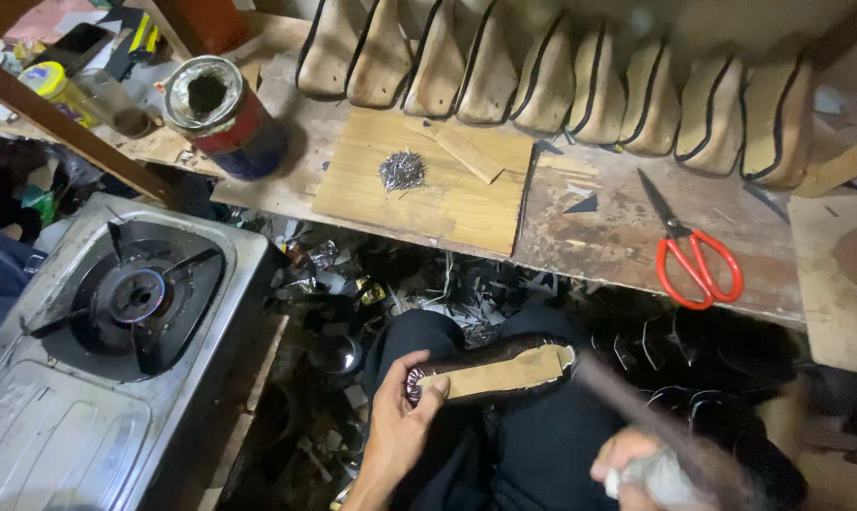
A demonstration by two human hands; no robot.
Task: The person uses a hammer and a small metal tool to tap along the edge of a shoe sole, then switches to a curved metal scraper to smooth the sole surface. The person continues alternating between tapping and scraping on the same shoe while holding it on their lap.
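Left hand (397, 419) pinching dark shoe (493, 370) – tan insole, right hand (637, 468) gripping blurred hammer (665, 431)

We see dim, warm light on the workbench (599, 237), deep shadow beneath it, the right hand (637, 464) motion-blurred, and edges bowed by the wide lens.

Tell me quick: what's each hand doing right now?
Left hand: closed on the toe end of the dark shoe, sole side up.
Right hand: closed around a blurred tool handle angled toward the shoe.
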